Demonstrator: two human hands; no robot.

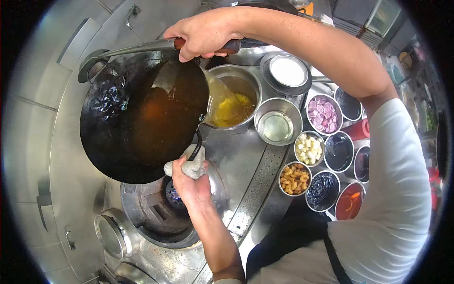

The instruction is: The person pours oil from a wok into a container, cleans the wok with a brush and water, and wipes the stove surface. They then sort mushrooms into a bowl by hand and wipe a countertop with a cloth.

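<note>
My left hand (pixel 191 182) is closed around a folded white cloth (pixel 193 166) on the near loop handle (pixel 196 146) of a black wok (pixel 109 142). The wok is tilted above the stove, with brown liquid inside and dark glossy pieces by its far side. My right hand (pixel 205 35) grips the wooden handle of a long steel ladle (pixel 132 48), whose head is at the wok's far loop handle (pixel 97 66). Clear yellowish liquid (pixel 217 94) streams over the rim into a steel pot (pixel 257 83) holding yellow liquid.
Below the wok is a burner (pixel 156 213) with a small blue flame. A steel bowl (pixel 286 135) stands by the pot. Cups hold sliced shallots (pixel 324 113), pale cubes (pixel 309 148), brown pieces (pixel 294 179) and red sauce (pixel 349 203). A lidded pot (pixel 110 236) sits lower left.
</note>
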